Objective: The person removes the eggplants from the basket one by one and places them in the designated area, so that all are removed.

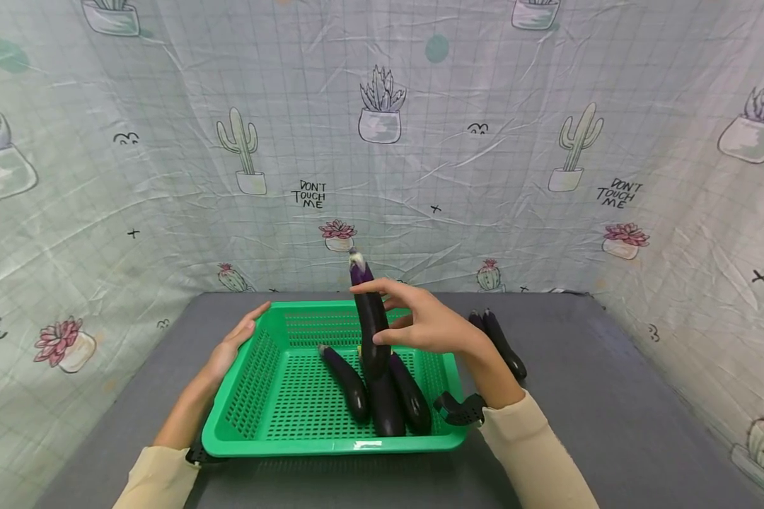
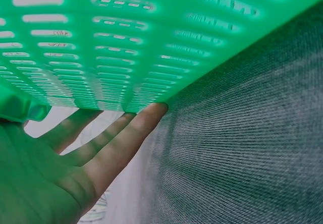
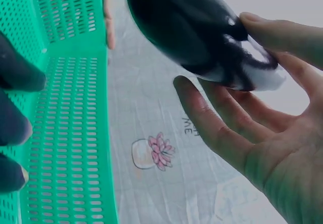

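Standing eggplant (image 1: 371,322) in right grip (image 1: 423,326)

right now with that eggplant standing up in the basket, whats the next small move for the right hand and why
Probably tip the eggplant down flat beside the three lying eggplants. The right hand holds it upright over the green basket, fingers loosely round it, while the left hand steadies the basket's far left rim.
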### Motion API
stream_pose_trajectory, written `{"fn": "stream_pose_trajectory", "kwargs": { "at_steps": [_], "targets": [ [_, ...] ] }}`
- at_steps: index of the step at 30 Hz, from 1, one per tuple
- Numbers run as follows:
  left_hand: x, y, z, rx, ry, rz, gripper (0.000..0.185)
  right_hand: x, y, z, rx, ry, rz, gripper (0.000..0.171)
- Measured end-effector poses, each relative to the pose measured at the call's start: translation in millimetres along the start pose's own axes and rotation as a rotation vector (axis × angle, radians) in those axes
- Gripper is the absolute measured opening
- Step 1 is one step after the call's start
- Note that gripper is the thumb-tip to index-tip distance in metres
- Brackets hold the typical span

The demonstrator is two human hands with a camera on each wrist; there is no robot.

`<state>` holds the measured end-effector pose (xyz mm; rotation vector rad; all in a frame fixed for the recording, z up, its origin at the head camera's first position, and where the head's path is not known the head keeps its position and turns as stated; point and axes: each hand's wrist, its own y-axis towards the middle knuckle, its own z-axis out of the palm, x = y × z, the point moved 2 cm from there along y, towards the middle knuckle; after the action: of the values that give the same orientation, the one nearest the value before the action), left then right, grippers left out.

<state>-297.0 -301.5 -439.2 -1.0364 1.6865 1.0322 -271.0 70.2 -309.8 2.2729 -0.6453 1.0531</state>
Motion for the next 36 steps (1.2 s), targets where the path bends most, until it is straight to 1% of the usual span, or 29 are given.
{"fn": "stream_pose_trajectory", "kwargs": {
  "at_steps": [4, 10, 15, 17, 20, 24, 29, 32, 36],
  "targets": [
    [0.5, 0.5, 0.6, 0.006, -0.004, -0.002, 0.059, -1.1, -9.4, -4.8, -0.053, 0.022, 0.01, 0.066],
    [0.5, 0.9, 1.3, 0.005, -0.017, 0.005, 0.059, -4.9, -25.3, -11.9, -0.127, 0.003, 0.007, 0.066],
    [0.6, 1.4, 1.0, 0.014, -0.022, 0.03, 0.059, -9.3, -37.5, -16.5, -0.181, 0.049, 0.008, 0.069],
    [1.4, 1.2, 0.5, 0.02, -0.03, 0.037, 0.059, -10.6, -41.9, -18.2, -0.194, 0.057, 0.01, 0.07],
    [2.3, 0.9, -0.4, 0.018, -0.037, 0.029, 0.06, -12.7, -46.7, -20.6, -0.209, 0.052, 0.017, 0.071],
    [2.7, 0.3, -1.6, 0.002, -0.026, 0.022, 0.059, -15.2, -49.7, -23.4, -0.216, 0.026, 0.019, 0.066],
    [2.9, 0.7, -0.5, 0.015, -0.036, 0.032, 0.06, -18.6, -54.4, -27.2, -0.231, 0.007, 0.026, 0.062],
    [2.7, 1.2, -0.4, 0.02, -0.041, 0.029, 0.06, -20.4, -57.7, -29.9, -0.246, 0.019, 0.033, 0.063],
    [1.7, 2.0, -1.0, 0.009, -0.022, 0.03, 0.059, -21.9, -61.2, -34.4, -0.258, 0.029, 0.025, 0.063]
  ]
}}
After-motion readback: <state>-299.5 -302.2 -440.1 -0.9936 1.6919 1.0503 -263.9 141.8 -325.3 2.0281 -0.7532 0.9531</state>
